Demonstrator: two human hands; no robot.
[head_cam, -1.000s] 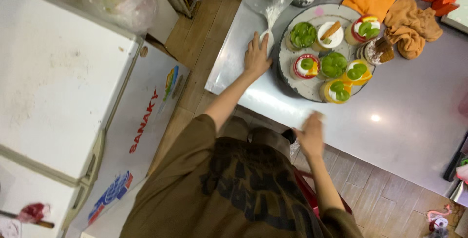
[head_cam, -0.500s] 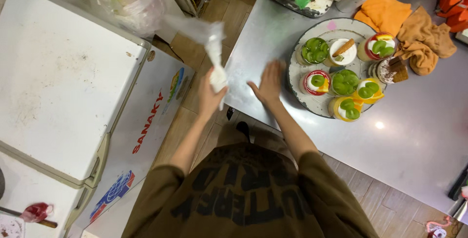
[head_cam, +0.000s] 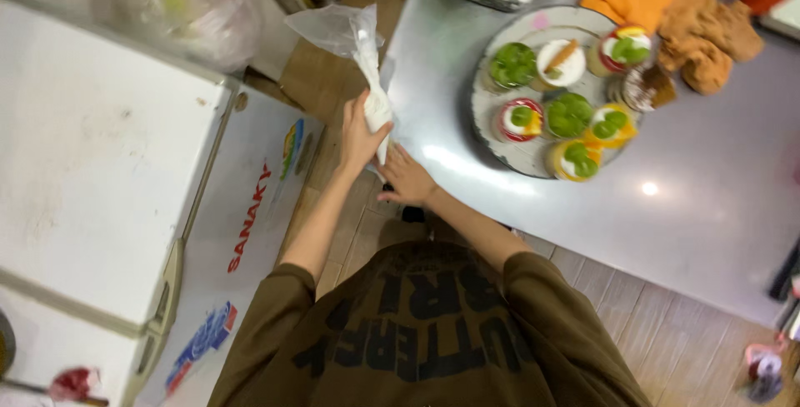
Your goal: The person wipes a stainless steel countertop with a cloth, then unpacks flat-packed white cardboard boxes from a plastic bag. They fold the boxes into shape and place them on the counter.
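Hands have come off the desk (head_cam: 708,207): left hand (head_cam: 360,128) now grips the piping bag (head_cam: 367,74), right hand (head_cam: 406,175) supports its tip, fingers open.

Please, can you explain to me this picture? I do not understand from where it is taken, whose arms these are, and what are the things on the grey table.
The picture comes from a camera worn on a person's head, looking down, so you see that person's own arms and brown shirt from above. There is no machine, only two bare hands.

The left hand grips a clear plastic piping bag with white filling around its lower part. The right hand is just below it, at the bag's tip.

On the grey table lies a round tray with small dessert cups, topped in green, white, red and yellow. Beside the tray lie orange and brown cloths. To the left stands a white chest freezer.
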